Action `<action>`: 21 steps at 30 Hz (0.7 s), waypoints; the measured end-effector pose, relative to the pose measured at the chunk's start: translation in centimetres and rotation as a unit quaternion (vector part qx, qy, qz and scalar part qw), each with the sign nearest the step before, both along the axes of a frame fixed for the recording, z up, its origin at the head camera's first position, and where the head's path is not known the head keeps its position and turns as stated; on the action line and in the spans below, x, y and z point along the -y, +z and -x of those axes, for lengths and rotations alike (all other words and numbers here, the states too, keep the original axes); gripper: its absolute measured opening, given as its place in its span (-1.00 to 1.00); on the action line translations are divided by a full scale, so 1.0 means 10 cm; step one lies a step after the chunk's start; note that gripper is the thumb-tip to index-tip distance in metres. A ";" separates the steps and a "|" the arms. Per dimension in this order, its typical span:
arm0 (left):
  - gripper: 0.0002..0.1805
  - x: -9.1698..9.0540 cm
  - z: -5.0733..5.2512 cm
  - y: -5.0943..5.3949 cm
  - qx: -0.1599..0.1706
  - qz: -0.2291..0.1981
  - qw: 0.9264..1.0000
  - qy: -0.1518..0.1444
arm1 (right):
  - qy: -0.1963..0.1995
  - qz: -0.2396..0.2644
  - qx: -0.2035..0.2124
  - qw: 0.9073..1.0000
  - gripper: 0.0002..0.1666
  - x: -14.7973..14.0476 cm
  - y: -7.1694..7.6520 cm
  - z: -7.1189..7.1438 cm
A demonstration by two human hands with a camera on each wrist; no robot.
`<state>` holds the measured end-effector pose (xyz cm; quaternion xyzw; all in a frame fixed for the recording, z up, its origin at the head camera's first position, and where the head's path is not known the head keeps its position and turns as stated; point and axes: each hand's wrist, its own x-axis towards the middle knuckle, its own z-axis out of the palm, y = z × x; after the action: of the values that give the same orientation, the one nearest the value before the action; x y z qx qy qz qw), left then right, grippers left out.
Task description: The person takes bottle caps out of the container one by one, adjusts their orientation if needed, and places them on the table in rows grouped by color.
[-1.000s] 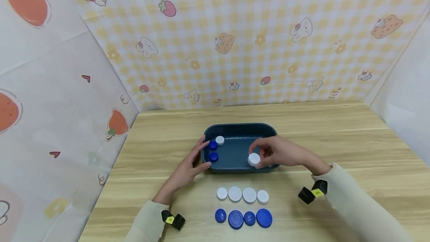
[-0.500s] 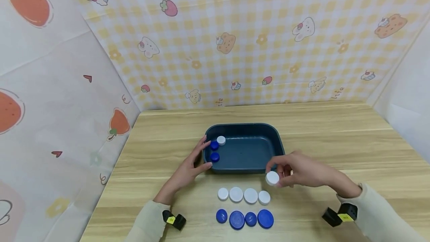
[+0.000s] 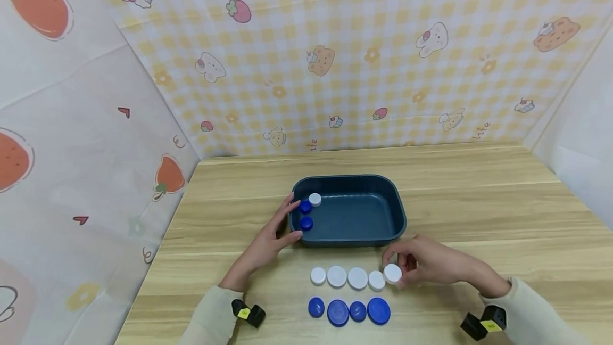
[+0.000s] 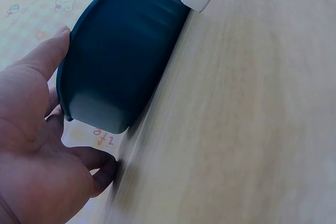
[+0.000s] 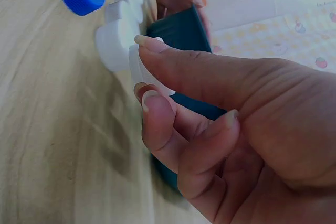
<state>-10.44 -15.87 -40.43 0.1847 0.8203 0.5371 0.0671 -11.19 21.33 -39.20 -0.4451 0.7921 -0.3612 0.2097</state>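
Observation:
Thumb and fingers of the right hand (image 3: pixel 428 262) pinch a white cap (image 3: pixel 392 273) at the right end of a row of white caps (image 3: pixel 357 278); in the right wrist view the pinched cap (image 5: pixel 147 72) is seen edge-on between the fingertips. The left hand (image 3: pixel 263 244) rests at the left end of a dark teal tray (image 3: pixel 354 243), its thumb and fingers spread along the rim. Inside the tray's left end lie two blue caps (image 3: pixel 306 223) and a white cap (image 3: pixel 314 199). In the left wrist view, the left hand (image 4: pixel 47 129) touches the tray (image 4: pixel 121 51).
Nearer the person than the white row lies a row of several blue caps (image 3: pixel 338 313), larger and smaller ones. All stand on a wood-grain table (image 3: pixel 479 201). A patterned cloth (image 3: pixel 354 84) hangs behind the table, with a white printed sheet (image 3: pixel 96 153) at the left.
The right hand has moved from over the tray toward the person with its white cap, down to the right end of the white row. The left hand keeps its place on the tray.

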 end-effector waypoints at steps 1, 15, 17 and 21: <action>-0.32 0.00 0.00 0.00 0.000 0.000 1.000 0.000 | 0.001 0.000 -0.003 1.000 -0.66 0.00 -0.01 0.00; -0.32 0.00 0.00 0.01 -0.005 0.005 1.000 0.000 | 0.002 -0.002 0.003 1.000 -0.66 -0.04 -0.07 -0.01; -0.32 0.00 -0.01 0.02 -0.005 0.006 1.000 0.001 | 0.001 -0.005 0.003 1.000 -0.66 -0.04 -0.09 -0.01; -0.31 0.00 -0.01 0.02 -0.002 0.006 1.000 0.000 | 0.002 -0.005 -0.006 1.000 -0.66 -0.03 -0.13 -0.01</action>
<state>-10.36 -15.86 -40.20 0.1848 0.8238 0.5318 0.0668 -11.10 21.63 -40.46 -0.4479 0.7941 -0.3539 0.2086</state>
